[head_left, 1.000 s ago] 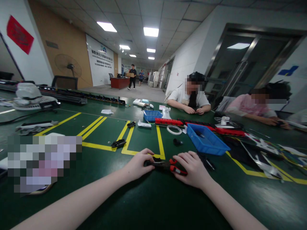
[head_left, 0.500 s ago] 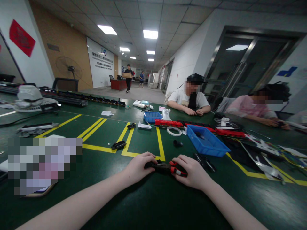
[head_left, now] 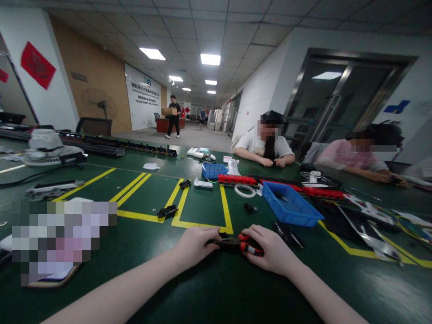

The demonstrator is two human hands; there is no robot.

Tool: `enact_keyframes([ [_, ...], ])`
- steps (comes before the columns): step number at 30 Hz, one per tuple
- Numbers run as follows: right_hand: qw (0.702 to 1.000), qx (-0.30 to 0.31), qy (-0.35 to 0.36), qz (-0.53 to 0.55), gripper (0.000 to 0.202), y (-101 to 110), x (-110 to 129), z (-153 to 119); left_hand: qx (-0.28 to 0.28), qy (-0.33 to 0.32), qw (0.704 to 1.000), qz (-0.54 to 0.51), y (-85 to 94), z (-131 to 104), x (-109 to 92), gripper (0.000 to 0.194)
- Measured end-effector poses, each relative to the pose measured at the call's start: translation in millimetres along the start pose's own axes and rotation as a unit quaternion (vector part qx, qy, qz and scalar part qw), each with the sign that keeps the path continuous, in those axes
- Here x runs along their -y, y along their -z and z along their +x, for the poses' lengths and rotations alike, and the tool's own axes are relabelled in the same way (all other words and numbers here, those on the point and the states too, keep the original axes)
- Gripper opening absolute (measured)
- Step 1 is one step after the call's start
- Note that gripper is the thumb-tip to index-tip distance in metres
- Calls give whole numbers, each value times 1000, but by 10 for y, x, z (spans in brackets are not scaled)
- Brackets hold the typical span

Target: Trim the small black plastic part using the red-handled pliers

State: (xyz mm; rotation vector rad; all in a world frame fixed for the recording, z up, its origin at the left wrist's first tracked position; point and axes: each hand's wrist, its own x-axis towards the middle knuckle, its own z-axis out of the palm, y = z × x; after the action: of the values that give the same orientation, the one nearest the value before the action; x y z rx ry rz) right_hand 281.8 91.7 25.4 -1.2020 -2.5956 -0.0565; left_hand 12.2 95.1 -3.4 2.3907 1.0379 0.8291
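My right hand (head_left: 269, 248) is closed around the red-and-black handles of a pair of pliers (head_left: 231, 243), whose dark jaws point left. My left hand (head_left: 198, 241) pinches a small black part (head_left: 222, 235) at the jaw end. Fingers cover most of that part, so its exact shape is hidden. Both hands are just above the green table (head_left: 202, 297), near its front. Beyond them lie a black plastic piece (head_left: 168, 211) on the left and a short black cylinder-like piece (head_left: 250, 208) on the right.
A blue bin (head_left: 290, 204) with a dark item inside stands right of centre, with black parts (head_left: 288, 235) in front. A smaller blue bin (head_left: 214, 170) and a white ring (head_left: 245, 191) are farther back. At left lies a blurred-out object (head_left: 64, 238). Two people sit across the table.
My hands stay together at the pliers, with the left fingers slightly shifted on the black part. The view has tilted up a little. A person carrying a box in the background has moved left.
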Motion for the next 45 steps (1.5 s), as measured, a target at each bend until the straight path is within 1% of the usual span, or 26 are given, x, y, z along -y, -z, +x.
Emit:
enact_keyframes([
  [4,1000,-18,9,-13,37,-12,-15,-8,8,-1,1000,9,28,-8,-22,16],
  [8,997,-58,25,-39,39,-19,-16,-24,30,4,999,26,55,-2,-49,17],
  [13,992,-97,52,-64,40,-25,-15,-32,32,2,998,45,48,9,-41,16],
  [23,986,-134,79,-60,40,-66,-62,-36,36,-20,997,60,50,0,-36,19],
  [31,987,-131,78,-52,42,-64,-76,-16,31,-14,998,44,48,-7,-13,20],
  [35,988,-128,75,-44,41,-72,-95,-10,29,-10,999,45,52,-9,-5,24],
  [45,990,-111,76,-45,31,-28,-57,5,20,-14,999,38,56,-8,23,26],
])
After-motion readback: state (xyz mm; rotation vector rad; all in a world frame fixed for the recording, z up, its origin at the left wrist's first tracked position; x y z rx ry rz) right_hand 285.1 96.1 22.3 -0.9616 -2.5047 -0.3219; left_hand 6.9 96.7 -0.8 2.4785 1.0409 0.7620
